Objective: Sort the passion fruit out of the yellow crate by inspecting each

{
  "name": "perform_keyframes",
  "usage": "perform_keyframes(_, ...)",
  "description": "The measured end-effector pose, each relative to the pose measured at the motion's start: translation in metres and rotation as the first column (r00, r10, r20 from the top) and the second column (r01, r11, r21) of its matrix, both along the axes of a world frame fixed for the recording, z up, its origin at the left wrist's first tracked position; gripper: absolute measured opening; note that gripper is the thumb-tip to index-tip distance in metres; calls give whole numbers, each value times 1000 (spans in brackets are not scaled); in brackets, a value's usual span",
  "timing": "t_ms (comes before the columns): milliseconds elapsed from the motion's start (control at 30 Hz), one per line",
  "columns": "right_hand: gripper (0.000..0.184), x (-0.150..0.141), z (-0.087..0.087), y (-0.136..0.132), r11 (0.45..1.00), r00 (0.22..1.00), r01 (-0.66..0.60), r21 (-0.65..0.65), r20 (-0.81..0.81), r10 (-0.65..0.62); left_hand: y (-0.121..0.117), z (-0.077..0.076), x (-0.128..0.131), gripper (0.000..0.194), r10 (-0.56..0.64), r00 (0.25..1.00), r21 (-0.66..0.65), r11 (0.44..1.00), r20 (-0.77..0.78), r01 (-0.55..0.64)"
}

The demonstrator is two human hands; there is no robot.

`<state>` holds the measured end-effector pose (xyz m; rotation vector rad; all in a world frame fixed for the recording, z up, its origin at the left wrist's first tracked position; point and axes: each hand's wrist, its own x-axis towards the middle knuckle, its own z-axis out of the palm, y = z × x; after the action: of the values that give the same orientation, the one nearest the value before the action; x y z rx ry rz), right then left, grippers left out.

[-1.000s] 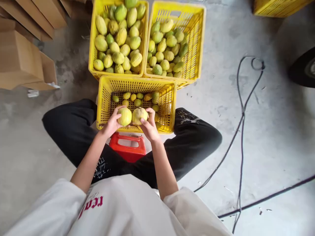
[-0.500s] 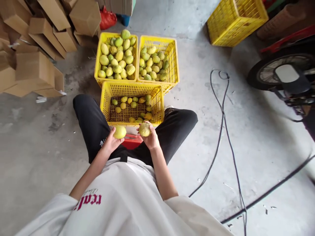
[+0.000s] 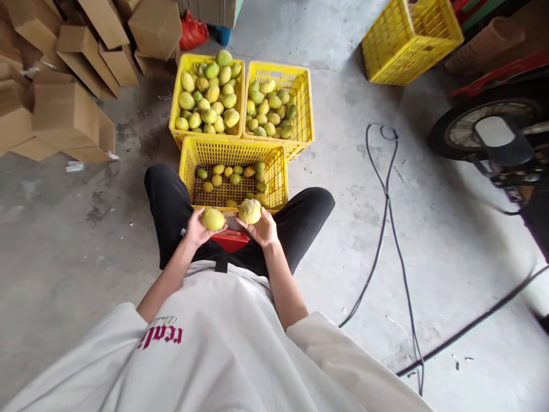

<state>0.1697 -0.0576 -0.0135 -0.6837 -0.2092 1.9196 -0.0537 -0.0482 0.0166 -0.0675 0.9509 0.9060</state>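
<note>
My left hand (image 3: 201,230) is closed around a smooth, oval yellow-green fruit (image 3: 213,218), thumb on its left side. In my right hand (image 3: 263,227) is a second yellow-green fruit (image 3: 249,211), rounder and wrinkled on top, cupped from below and the right. Both fruits are held side by side, just above the near rim of a yellow plastic crate (image 3: 189,171) between my knees. Inside that crate several smaller yellow and green fruits (image 3: 235,179) lie scattered on the slatted bottom. Their exact kind is not certain.
Behind the near crate stand a yellow crate heaped with fruit (image 3: 175,103) and another partly filled crate (image 3: 305,103). Cardboard boxes (image 3: 64,114) pile up at the left. A black cable (image 3: 388,200), a motorbike wheel (image 3: 489,123) and another yellow crate (image 3: 392,51) are at the right.
Both hands have risen slightly toward the near crate, still holding their fruits. The right-hand fruit has turned and shows its wrinkled top more. The view has shifted a little.
</note>
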Motion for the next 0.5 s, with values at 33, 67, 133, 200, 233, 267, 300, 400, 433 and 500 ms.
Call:
perform_keyframes(33, 54, 0, -3, 1, 1000, 1000, -25, -3, -7, 25, -1, -1, 1, 25, -23, 999, 20, 1000, 32, 22)
perform_keyframes(67, 57, 1, -7, 1, 999, 999, -46, -6, -17, 46, -1, -2, 2, 26, -50, 997, 42, 998, 55, 48)
perform_keyframes(133, 58, 1, -14, 4, 998, 997, -68, -15, -36, 68, 0, -4, 5, 29, -108, 992, 76, 992, 64, 103)
perform_keyframes(200, 58, 0, -20, 7, 997, 997, -70, -30, -37, 69, 2, -8, 8, 29, -152, 987, 89, 985, 41, 148)
perform_keyframes(233, 57, -1, -23, 9, 997, 997, -68, -39, -32, 66, 3, -10, 8, 29, -164, 986, 94, 983, 27, 160)
perform_keyframes(267, 55, -2, -24, 10, 997, 998, -66, -48, -24, 65, 4, -13, 8, 30, -168, 986, 101, 981, 13, 166)
perform_keyframes(300, 53, -3, -24, 11, 996, 998, -64, -56, -14, 63, 4, -16, 7, 31, -169, 986, 110, 980, 1, 168)
perform_keyframes(400, 48, -4, -20, 11, 996, 998, -55, -69, 16, 56, 5, -20, 5, 30, -158, 987, 137, 978, -21, 159)
perform_keyframes(433, 47, -5, -17, 11, 996, 998, -52, -71, 20, 53, 5, -20, 4, 28, -148, 989, 146, 978, -22, 150)
perform_keyframes(500, 46, -5, -10, 10, 997, 999, -40, -71, 12, 41, 5, -16, 4, 28, -115, 993, 156, 981, -11, 115)
